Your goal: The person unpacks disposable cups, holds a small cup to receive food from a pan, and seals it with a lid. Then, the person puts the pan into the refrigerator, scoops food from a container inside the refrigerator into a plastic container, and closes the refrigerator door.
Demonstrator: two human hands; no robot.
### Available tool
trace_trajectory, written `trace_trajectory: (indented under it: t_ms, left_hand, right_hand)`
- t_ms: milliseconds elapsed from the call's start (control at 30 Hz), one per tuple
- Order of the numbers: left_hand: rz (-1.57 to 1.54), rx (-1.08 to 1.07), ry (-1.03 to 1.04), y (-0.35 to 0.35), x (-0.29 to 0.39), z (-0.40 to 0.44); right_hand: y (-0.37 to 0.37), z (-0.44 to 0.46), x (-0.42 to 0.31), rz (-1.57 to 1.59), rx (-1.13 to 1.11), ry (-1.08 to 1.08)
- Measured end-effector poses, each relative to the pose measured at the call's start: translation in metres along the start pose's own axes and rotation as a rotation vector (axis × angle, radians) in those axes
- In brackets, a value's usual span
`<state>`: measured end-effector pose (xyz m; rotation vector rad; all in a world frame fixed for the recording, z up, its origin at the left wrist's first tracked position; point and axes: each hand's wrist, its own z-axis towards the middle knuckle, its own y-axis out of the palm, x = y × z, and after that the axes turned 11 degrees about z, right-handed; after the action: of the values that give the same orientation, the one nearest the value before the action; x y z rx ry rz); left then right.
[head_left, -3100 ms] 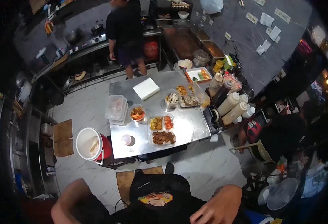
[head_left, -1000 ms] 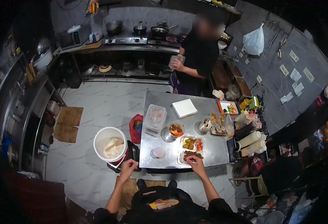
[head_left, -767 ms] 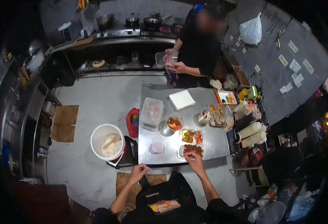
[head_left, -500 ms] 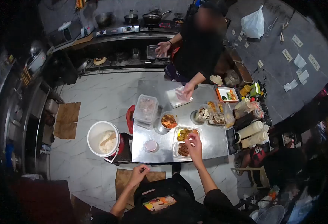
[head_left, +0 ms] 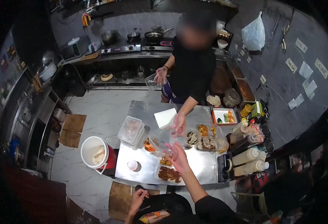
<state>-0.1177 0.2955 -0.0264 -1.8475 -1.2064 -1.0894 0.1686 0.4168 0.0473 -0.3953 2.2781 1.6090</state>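
Note:
My right hand (head_left: 180, 158) reaches over the steel table, its fingers at the lower edge of a clear plastic lid (head_left: 158, 140). A co-worker's hand (head_left: 179, 125) is at the lid's upper right side. Below my right hand sits a clear takeaway container (head_left: 157, 175) with browned meat (head_left: 169, 174) and yellowish pieces (head_left: 166, 161), partly hidden by my hand and the lid. My left hand (head_left: 138, 198) stays low by my apron, fingers curled and nothing visible in them. A small lidded cup (head_left: 133, 165) stands on the table, nearest to that hand.
Stacked clear containers (head_left: 130, 129) and a tub of orange-red food (head_left: 148, 145) stand left of the lid. To the right are more filled containers (head_left: 207, 143), a white tray (head_left: 217, 111) of cut vegetables and squeeze bottles (head_left: 246, 156). A rice bucket (head_left: 109, 158) stands beside the table.
My right hand has left the food container and moved up to the clear lid. The co-worker's hand has come forward from the white sheet with the lid. My view has tilted up.

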Motion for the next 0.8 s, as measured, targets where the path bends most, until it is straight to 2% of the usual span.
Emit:
trace_trajectory:
  t_ms: [100, 200, 300, 333, 400, 433, 467, 533, 567, 667, 733, 767, 800]
  left_hand:
    - [0.012, -0.072, -0.03, 0.018, 0.009, 0.003]
    - [-0.004, -0.137, 0.069, 0.018, 0.002, 0.024]
    - [-0.038, -0.062, -0.007, 0.012, 0.019, 0.039]
    - [-0.062, -0.076, 0.05, 0.015, 0.043, 0.038]
    - [-0.085, -0.131, 0.004, 0.02, 0.07, 0.032]
    - [-0.094, -0.156, -0.01, 0.02, 0.076, 0.031]
    - [-0.016, -0.199, 0.077, 0.015, 0.05, 0.038]
    - [0.046, -0.177, 0.07, 0.003, -0.02, 0.055]
    - [0.076, -0.167, 0.062, -0.005, -0.046, 0.053]
    - [0.044, -0.021, -0.165, -0.029, -0.088, 0.021]
    - [-0.108, 0.109, -0.195, -0.05, -0.144, -0.013]
    - [0.016, 0.148, -0.314, -0.067, -0.172, -0.032]
    - [0.135, 0.183, -0.439, -0.071, -0.185, -0.061]
  right_hand:
    - [-0.005, -0.008, -0.008, -0.128, 0.069, -0.028]
    - [-0.014, -0.045, -0.011, -0.254, 0.091, -0.062]
    - [-0.059, -0.069, -0.002, -0.457, 0.119, -0.071]
    - [-0.076, -0.078, 0.003, -0.528, 0.132, -0.072]
    - [-0.089, -0.109, -0.003, -0.428, 0.284, -0.054]
    - [-0.094, -0.122, -0.008, -0.466, 0.409, -0.161]
    - [-0.116, -0.128, -0.014, -0.44, 0.508, -0.26]
    - [-0.168, -0.141, -0.03, -0.501, 0.617, -0.423]
    - [-0.202, -0.149, -0.033, -0.55, 0.63, -0.433]
    - [-0.271, -0.143, -0.046, -0.71, 0.646, -0.438]
    - [-0.289, -0.136, -0.048, -0.815, 0.645, -0.374]
    - [-0.313, -0.129, -0.052, -0.944, 0.569, -0.33]
    - [-0.322, -0.123, -0.05, -1.187, 0.574, -0.423]
